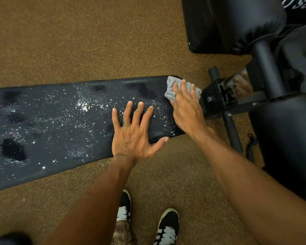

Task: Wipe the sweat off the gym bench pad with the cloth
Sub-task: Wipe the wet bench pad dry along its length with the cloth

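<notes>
Wiping hand: your right hand presses the grey cloth with straight fingers.
Cloth position: right end of the bench pad.
Resting hand: your left hand lies spread on the droplet-covered pad, holding nothing.

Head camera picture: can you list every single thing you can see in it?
Bench pad: one, black, speckled with wet drops, across the left and middle.
Cloth: one, grey, bunched on the pad's right end.
Bench frame: one, black metal, right of the pad.
Padded rollers: at least two, black, top right and right edge.
Floor: brown, speckled, all around.
Shoes: two, black and white, bottom middle.
Left hand: one, flat on the pad, fingers spread.
Right hand: one, pressing on the cloth.
</notes>
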A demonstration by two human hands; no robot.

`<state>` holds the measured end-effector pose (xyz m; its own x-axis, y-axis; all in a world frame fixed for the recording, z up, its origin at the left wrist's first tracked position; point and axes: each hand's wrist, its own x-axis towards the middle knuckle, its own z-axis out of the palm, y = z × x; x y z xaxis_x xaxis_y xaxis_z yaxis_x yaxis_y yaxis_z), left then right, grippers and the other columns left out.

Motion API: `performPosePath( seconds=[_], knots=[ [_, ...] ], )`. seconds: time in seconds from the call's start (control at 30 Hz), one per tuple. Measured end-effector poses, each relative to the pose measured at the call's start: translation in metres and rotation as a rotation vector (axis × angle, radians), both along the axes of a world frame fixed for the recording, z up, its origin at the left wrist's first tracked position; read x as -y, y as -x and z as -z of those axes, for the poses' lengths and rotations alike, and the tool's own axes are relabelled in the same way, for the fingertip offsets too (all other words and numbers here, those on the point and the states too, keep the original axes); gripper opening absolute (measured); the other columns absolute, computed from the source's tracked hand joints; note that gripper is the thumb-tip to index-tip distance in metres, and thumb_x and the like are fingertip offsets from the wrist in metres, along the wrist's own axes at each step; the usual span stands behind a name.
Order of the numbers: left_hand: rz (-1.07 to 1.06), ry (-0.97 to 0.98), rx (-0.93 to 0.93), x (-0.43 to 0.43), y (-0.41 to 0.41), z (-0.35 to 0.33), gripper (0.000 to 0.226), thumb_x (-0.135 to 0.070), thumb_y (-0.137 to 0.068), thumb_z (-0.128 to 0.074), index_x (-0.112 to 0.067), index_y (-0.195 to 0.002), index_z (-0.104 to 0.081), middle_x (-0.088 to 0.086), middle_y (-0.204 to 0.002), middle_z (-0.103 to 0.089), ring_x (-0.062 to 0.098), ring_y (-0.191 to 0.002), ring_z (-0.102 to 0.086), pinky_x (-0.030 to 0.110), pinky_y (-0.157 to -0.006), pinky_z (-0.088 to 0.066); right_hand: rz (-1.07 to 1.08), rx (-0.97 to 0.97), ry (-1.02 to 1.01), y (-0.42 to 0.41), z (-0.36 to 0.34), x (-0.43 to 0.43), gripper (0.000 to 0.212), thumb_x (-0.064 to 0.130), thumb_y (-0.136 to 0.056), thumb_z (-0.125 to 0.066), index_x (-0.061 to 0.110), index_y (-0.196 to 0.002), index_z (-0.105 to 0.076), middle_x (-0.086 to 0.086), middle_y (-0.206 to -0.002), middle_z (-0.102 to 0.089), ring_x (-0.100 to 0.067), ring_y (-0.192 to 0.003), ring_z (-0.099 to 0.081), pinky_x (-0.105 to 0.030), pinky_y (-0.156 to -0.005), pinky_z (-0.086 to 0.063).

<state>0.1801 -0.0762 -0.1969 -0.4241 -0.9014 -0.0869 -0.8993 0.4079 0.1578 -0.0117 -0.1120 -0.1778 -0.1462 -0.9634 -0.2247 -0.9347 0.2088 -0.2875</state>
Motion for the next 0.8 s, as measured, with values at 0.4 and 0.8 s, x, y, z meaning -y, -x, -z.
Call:
performPosePath(
  seconds=[0.4, 0.8],
  knots=[
    [0.001, -0.006, -0.002, 0.0, 0.0, 0.001, 0.096, -0.084, -0.084, -0.031, -0.022, -0.157, -0.033, 0.011, -0.162, -0.034, 0.039, -0.154, -0.02, 0.072, -0.117, -0.01, 0.004, 0.005, -0.007, -0.013, 0.001, -0.039, 0.056, 0.017, -0.102, -0.04, 0.015, -0.154, -0.017, -0.008, -0.163, -0.009, -0.033, -0.149, 0.002, -0.052, -0.121, -0.008],
    [0.004, -0.003, 0.007, 0.0, 0.0, 0.0, 0.097, -0.081, -0.081, -0.036, -0.021, -0.158, -0.033, 0.012, -0.162, -0.034, 0.04, -0.154, -0.019, 0.073, -0.117, -0.01, 0.096, 0.023, 0.023, -0.01, 0.001, -0.048, 0.055, 0.012, -0.103, -0.037, 0.013, -0.154, -0.018, -0.007, -0.163, -0.008, -0.029, -0.15, 0.002, -0.049, -0.121, -0.015]
  ],
)
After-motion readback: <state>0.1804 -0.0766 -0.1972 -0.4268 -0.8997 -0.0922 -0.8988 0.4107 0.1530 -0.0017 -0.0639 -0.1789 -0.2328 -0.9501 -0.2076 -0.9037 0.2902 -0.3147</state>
